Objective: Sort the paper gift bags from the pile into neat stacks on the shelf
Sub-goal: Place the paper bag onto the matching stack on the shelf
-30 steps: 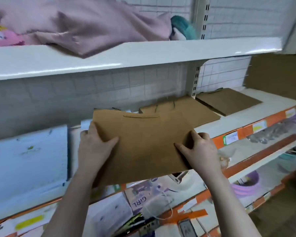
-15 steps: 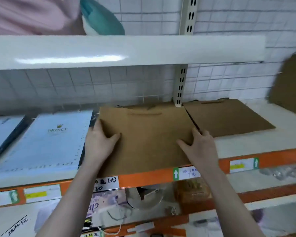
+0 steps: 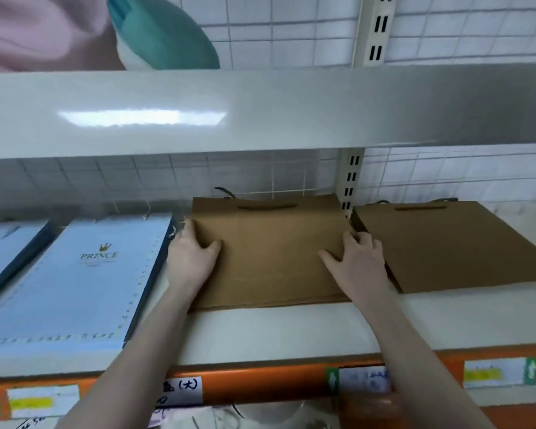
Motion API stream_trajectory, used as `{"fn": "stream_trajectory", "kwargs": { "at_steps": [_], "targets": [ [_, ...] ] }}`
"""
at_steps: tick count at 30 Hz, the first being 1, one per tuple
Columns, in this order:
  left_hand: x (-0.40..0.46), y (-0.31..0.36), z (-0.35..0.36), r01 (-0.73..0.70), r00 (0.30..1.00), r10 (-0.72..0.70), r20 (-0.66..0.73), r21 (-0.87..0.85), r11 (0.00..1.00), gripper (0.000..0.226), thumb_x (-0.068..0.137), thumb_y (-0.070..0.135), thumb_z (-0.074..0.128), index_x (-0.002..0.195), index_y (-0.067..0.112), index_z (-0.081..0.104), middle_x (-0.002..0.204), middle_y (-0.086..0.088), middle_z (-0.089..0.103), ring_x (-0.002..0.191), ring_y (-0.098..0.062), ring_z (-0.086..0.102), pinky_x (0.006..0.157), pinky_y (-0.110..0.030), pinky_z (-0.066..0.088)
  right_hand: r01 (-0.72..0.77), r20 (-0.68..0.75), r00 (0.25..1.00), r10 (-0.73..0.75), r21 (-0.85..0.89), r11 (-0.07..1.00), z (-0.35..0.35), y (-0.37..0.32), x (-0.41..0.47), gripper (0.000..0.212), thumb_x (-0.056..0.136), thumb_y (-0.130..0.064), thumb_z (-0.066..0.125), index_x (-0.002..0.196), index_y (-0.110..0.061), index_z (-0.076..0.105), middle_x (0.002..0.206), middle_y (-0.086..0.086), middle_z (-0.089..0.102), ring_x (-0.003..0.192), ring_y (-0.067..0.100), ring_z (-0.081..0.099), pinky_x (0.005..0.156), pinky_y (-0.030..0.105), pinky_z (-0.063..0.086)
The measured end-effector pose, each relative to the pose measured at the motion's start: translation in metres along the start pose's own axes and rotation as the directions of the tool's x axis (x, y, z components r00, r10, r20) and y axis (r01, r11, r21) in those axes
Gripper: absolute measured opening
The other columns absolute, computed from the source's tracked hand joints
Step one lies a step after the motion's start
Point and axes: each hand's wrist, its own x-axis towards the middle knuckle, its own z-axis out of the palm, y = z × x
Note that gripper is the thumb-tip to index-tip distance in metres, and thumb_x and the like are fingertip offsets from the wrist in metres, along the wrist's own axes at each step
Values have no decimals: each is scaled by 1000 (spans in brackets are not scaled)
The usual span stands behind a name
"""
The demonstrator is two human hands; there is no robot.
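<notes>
A flat brown paper gift bag (image 3: 270, 243) lies on a stack of like bags in the middle of the white shelf (image 3: 260, 332), its handle end toward the back wall. My left hand (image 3: 191, 258) grips its left edge, thumb on top and fingers wrapped over the side. My right hand (image 3: 355, 260) grips its right edge the same way. Another stack of brown bags (image 3: 452, 243) lies just to the right, almost touching. A light blue bag marked PRINCE (image 3: 84, 274) lies to the left, with one more blue bag (image 3: 3, 246) at the far left.
A white upper shelf (image 3: 260, 113) overhangs closely above the bags. An upright slotted post (image 3: 350, 184) stands behind the gap between the brown stacks. The shelf's front lip is orange with price labels (image 3: 180, 391). Pink cloth and a teal item (image 3: 161, 35) sit on the upper shelf.
Both hands have carried the brown bag from in front of the shelf onto the middle stack and pushed it back from the front edge. The view has come closer.
</notes>
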Motion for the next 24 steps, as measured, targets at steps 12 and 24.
{"fn": "stream_trajectory", "kwargs": {
  "at_steps": [12,24],
  "targets": [
    [2,-9,17,-37,992,-10,124,369,929,65,95,50,39,143,6,32,153,-13,24,136,-32,30,107,-39,31,-7,45,999,10,-61,998,12,3,-7,63,96,-53,32,137,-7,43,131,15,47,118,26,45,95,32,39],
    [-12,13,9,-34,999,43,-3,549,835,58,95,49,41,130,4,47,135,-16,46,127,-34,40,103,-40,34,62,37,998,-60,-82,995,2,2,-12,58,97,-51,33,132,-6,46,128,17,49,116,29,49,92,35,41]
  ]
}}
